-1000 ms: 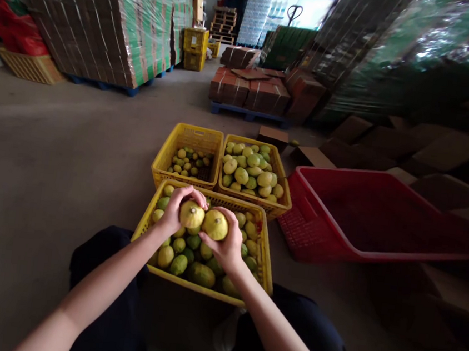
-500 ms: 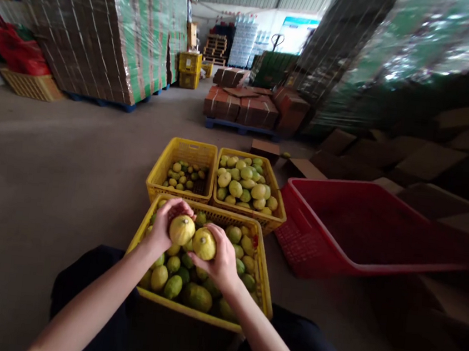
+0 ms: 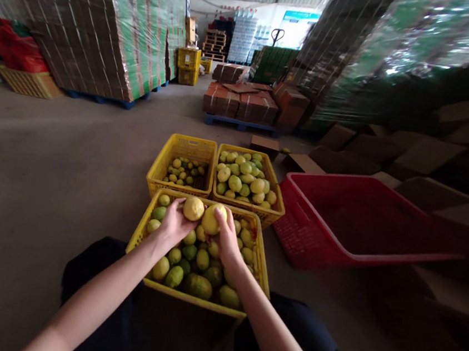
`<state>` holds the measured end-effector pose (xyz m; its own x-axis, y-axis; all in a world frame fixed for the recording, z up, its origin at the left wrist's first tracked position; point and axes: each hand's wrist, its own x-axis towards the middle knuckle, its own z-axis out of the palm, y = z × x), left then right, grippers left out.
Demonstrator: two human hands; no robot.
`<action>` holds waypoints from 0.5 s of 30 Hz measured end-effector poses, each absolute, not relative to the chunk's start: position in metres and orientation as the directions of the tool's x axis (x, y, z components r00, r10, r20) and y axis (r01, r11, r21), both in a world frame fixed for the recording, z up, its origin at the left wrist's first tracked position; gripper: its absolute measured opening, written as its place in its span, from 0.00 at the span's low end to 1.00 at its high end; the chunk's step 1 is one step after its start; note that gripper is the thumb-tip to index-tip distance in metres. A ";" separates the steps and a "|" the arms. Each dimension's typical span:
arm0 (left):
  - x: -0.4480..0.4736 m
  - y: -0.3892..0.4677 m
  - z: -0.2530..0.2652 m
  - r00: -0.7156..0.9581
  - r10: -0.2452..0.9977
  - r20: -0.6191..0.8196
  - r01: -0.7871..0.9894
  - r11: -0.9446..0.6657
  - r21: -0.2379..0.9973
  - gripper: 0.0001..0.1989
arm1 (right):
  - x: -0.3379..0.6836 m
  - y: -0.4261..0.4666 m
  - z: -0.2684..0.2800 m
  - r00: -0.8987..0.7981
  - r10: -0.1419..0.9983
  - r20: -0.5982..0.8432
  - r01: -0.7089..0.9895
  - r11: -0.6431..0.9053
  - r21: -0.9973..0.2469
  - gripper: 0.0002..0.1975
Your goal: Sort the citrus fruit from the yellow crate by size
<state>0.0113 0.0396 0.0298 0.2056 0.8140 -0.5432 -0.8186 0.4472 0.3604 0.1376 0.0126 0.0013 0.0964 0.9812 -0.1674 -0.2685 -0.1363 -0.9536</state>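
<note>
My left hand (image 3: 176,222) is closed around a yellow lemon (image 3: 193,209), palm turned partly up. Beside it my right hand (image 3: 227,233) grips another yellow lemon (image 3: 213,219), with the thumb across its top. Both lemons are held close together above the far half of a yellow crate (image 3: 188,299). Green and yellow lemons (image 3: 199,286) of mixed sizes lie in this crate, partly covered by my hands and forearms.
Behind it stand a yellow crate (image 3: 161,162) with small lemons and another (image 3: 274,216) heaped with larger ones. A red basket (image 3: 296,226) is at the right, near loose cardboard (image 3: 412,158). Flattened cartons (image 3: 258,108) lie on a blue pallet farther back. Wrapped stacks (image 3: 140,37) rise left and right.
Both hands have moved slightly up and away from me with their lemons. The lemons have been turned, so the stem ends that faced me no longer show.
</note>
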 end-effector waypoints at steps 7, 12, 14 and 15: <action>0.017 0.044 0.022 0.140 0.775 -0.616 -0.803 0.453 0.387 0.11 | 0.146 0.022 0.005 -0.168 0.831 -0.531 -0.545 -0.527 -0.653 0.16; 0.016 0.043 0.024 0.116 0.768 -0.629 -0.810 0.440 0.388 0.10 | 0.144 0.024 0.007 -0.177 0.819 -0.545 -0.563 -0.539 -0.627 0.15; 0.015 0.042 0.027 0.108 0.769 -0.630 -0.811 0.435 0.391 0.11 | 0.143 0.024 0.007 -0.179 0.816 -0.550 -0.559 -0.545 -0.625 0.15; 0.015 0.042 0.029 0.105 0.766 -0.634 -0.811 0.435 0.391 0.11 | 0.142 0.024 0.007 -0.179 0.812 -0.556 -0.556 -0.550 -0.624 0.15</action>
<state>0.0155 0.0420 0.0286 0.1048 0.7660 -0.6342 -0.8113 0.4347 0.3910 0.1425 0.0239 0.0069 -0.1791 0.8116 -0.5561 -0.5556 -0.5499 -0.6236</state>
